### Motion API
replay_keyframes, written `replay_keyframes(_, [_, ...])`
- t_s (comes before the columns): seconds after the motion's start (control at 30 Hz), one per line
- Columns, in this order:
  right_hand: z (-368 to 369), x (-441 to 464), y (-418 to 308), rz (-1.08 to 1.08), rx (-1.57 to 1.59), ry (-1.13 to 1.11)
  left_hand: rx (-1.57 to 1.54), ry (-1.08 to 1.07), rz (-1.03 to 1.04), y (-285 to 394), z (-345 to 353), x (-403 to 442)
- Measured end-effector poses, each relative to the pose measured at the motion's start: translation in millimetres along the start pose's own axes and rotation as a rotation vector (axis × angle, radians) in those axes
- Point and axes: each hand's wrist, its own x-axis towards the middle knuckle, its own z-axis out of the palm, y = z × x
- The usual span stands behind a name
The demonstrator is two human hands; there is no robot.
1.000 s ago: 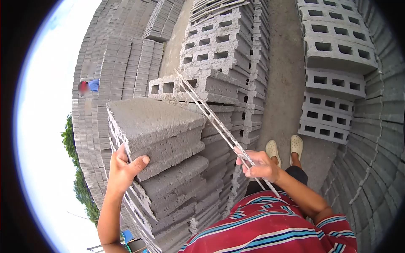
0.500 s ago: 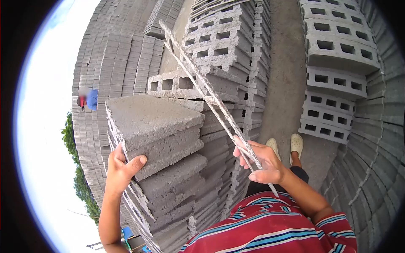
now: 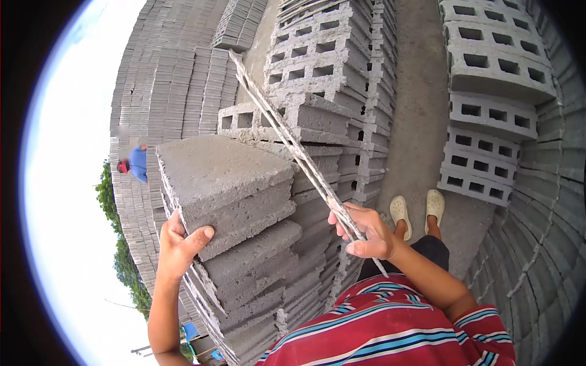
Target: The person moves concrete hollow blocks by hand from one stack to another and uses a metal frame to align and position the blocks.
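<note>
My left hand [image 3: 183, 244] grips the near left corner of the top concrete block [image 3: 226, 177], its thumb on the block's side and its other fingers partly hidden behind the edge. This block lies on a stack of similar blocks [image 3: 250, 256]. Held in my right hand [image 3: 363, 232] are thin, cement-crusted sticks [image 3: 287, 137], whose far ends reach up and left over the hollow blocks behind the stack. The fingers of that hand are wrapped round the near part of the sticks, in front of my striped shirt.
Rows of hollow blocks [image 3: 311, 55] stand ahead, with thin sticks on top. More hollow blocks [image 3: 488, 116] line the right side of a dirt path [image 3: 418, 91]. A person in blue [image 3: 138, 163] is far off at the left, by tall block stacks [image 3: 171, 91].
The sticks in my right hand have swung up and lie closer together. My left hand keeps its hold on the block. The distant person appears lower in view.
</note>
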Motion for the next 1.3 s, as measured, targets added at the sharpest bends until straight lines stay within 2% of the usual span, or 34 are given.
replay_keyframes(0.03, [-1,-2,11,0.164,-0.069,0.015,0.009,0.001,0.021,-1,0,-1])
replay_keyframes(0.13, [0,-7,8,0.077,-0.054,0.06,0.015,0.002,0.071,-8,-1,2])
replay_keyframes(0.2, [6,-9,-4,0.076,0.072,0.094,0.029,-0.001,0.032,-7,-3,1])
replay_keyframes(0.37, [-10,-21,-16,0.066,0.082,0.112,-0.059,-0.024,-0.007,13,0,18])
replay_keyframes(0.47, [-9,-39,-22,0.065,0.155,0.182,0.135,-0.09,-0.065,25,-7,34])
replay_keyframes(0.57, [-9,-57,-19,0.065,0.116,0.207,0.197,-0.144,-0.02,23,-11,33])
replay_keyframes(0.67, [3,-71,-19,0.098,0.063,0.249,0.398,0.011,0.073,22,-7,19])
replay_keyframes(0.77, [18,-85,-17,0.082,-0.011,0.263,0.545,0.335,0.49,-1,-23,-2])
replay_keyframes(0.8, [26,-89,-16,0.052,-0.044,0.267,0.539,0.392,0.48,1,-24,-22])
replay_keyframes(0.9, [49,-100,-9,-0.039,-0.168,0.288,0.896,0.288,0.106,17,-21,-85])
replay_keyframes(1.0, [76,-110,5,-0.158,-0.278,0.297,1.221,0.135,0.205,-19,-15,-105])
replay_keyframes(1.1, [110,-127,16,-0.207,-0.353,0.262,1.087,0.223,0.5,-59,-17,-85])
replay_keyframes(1.13, [121,-135,25,-0.205,-0.316,0.274,0.951,0.19,0.393,-59,-16,-85])
replay_keyframes(1.23, [147,-165,57,-0.151,-0.277,0.309,0.735,0.141,0.332,-70,-17,-79])
replay_keyframes(1.3, [160,-190,77,-0.04,-0.326,0.377,0.382,-0.05,0.242,-78,-12,-80])
